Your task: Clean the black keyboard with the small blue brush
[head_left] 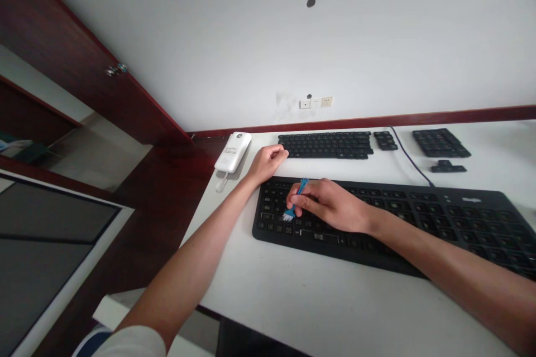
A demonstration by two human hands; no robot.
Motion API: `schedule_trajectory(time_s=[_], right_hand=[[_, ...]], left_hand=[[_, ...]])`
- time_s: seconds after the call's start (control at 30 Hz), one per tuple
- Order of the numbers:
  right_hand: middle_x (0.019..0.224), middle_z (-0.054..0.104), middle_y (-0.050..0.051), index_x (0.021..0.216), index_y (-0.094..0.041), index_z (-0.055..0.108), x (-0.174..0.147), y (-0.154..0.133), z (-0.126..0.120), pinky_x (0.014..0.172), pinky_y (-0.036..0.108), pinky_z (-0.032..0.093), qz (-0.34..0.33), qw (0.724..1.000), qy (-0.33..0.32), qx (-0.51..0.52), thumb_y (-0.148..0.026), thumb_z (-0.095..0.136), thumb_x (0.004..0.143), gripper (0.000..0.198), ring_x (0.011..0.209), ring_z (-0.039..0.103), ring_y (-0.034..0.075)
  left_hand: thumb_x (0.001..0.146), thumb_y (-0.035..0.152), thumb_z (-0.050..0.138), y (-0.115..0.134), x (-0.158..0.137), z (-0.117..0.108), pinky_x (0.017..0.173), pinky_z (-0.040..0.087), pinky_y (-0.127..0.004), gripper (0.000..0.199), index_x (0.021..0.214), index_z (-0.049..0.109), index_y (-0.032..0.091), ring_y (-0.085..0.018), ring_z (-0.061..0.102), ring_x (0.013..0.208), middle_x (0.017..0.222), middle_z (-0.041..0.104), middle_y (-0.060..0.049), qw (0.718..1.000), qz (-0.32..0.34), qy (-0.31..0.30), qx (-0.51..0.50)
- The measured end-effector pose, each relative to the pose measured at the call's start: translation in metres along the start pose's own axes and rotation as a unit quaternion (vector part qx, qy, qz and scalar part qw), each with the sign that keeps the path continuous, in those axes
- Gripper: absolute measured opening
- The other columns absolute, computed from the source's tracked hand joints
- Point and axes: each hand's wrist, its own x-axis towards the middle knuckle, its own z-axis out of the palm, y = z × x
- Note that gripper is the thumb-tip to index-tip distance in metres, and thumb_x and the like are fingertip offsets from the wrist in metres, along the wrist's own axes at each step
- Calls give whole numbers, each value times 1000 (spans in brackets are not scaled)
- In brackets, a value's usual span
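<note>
A black keyboard base (318, 245) with its keycaps off lies on the white desk. In my right hand (335, 205) is a small blue brush (300, 187), pinched between thumb and fingers. Its pale bristles touch the left part of the base, among the bare key sockets. My left hand (268, 163) rests at the base's far left corner with its fingers curled in. Just beyond it, removed black keycaps (326, 145) are laid out in rows.
More keycaps form a small block (385, 140), a number-pad group (441, 142) and an arrow-key cluster (448, 167). A cable (406, 155) runs from the base's back edge. A white device (233, 152) with a strap lies at the desk's left edge. Wall sockets (316, 102) sit behind.
</note>
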Motion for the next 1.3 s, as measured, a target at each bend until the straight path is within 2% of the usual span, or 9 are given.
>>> schedule_trajectory(time_s=[0.17, 0.27, 0.43, 0.57, 0.7, 0.9, 1.1, 1.2, 1.3], right_hand=[[84, 75, 6, 97, -15, 76, -1, -1, 0, 75, 31, 51, 4, 1000, 19, 20, -52, 50, 107, 47, 77, 67, 18], [88, 77, 6, 92, -17, 77, 0, -2, -1, 76, 31, 51, 9, 1000, -7, 8, -51, 52, 107, 45, 78, 68, 18], [96, 79, 8, 85, -16, 77, -1, -4, -1, 86, 35, 53, -1, 999, 19, 48, -49, 53, 106, 46, 88, 72, 21], [95, 79, 7, 81, -17, 76, -1, -3, -1, 82, 33, 52, 17, 999, -8, 37, -52, 54, 105, 48, 83, 71, 19], [81, 74, 6, 93, -15, 73, -1, -1, 0, 81, 33, 52, 15, 994, 52, 93, -54, 50, 107, 47, 79, 69, 20], [80, 70, 4, 93, -18, 68, -4, -4, 4, 76, 30, 49, 17, 998, 55, -28, -50, 40, 111, 46, 75, 65, 17], [80, 71, 4, 95, -18, 71, -5, -1, 3, 73, 30, 49, 3, 1000, 23, -13, -51, 42, 110, 47, 74, 65, 17], [83, 73, 5, 101, -17, 73, -5, 0, 3, 76, 31, 50, 7, 999, 45, 18, -52, 44, 109, 46, 78, 67, 19], [88, 76, 6, 90, -18, 74, -4, -1, 3, 78, 31, 51, 10, 1000, 20, -8, -50, 47, 108, 46, 79, 68, 18]], left_hand=[[91, 42, 55, 0, 0, 0, 59, 24, -29, 36, 67, 41, 20, -12, 32, 63, 65, 34, 4, 1000, 0, -1, 3], [91, 43, 55, 2, -1, 1, 59, 23, -29, 37, 67, 40, 20, -12, 31, 62, 65, 33, 4, 1000, 0, -3, 5], [91, 43, 55, 5, -1, 1, 59, 23, -29, 37, 66, 38, 20, -12, 31, 62, 65, 33, 4, 1000, -2, 0, 12], [91, 43, 55, 5, -1, 1, 59, 23, -29, 38, 66, 38, 20, -12, 31, 63, 65, 33, 4, 1000, -2, -2, 9], [91, 42, 55, 4, -1, 1, 59, 24, -29, 37, 66, 39, 20, -12, 33, 63, 65, 34, 4, 1000, 4, 3, 11], [92, 42, 55, 3, -1, 1, 57, 23, -29, 37, 66, 40, 20, -12, 32, 61, 64, 33, 4, 1000, -3, 1, 10], [92, 42, 55, 4, -1, 1, 58, 24, -29, 36, 66, 41, 20, -12, 32, 61, 64, 34, 4, 1000, -5, -3, 11], [92, 42, 55, 3, -1, 0, 58, 24, -29, 37, 66, 41, 20, -12, 32, 62, 64, 34, 4, 1000, -3, 1, 16], [92, 41, 55, 3, -1, 0, 59, 24, -29, 37, 66, 40, 20, -12, 32, 62, 65, 34, 4, 1000, 3, -2, 13]])
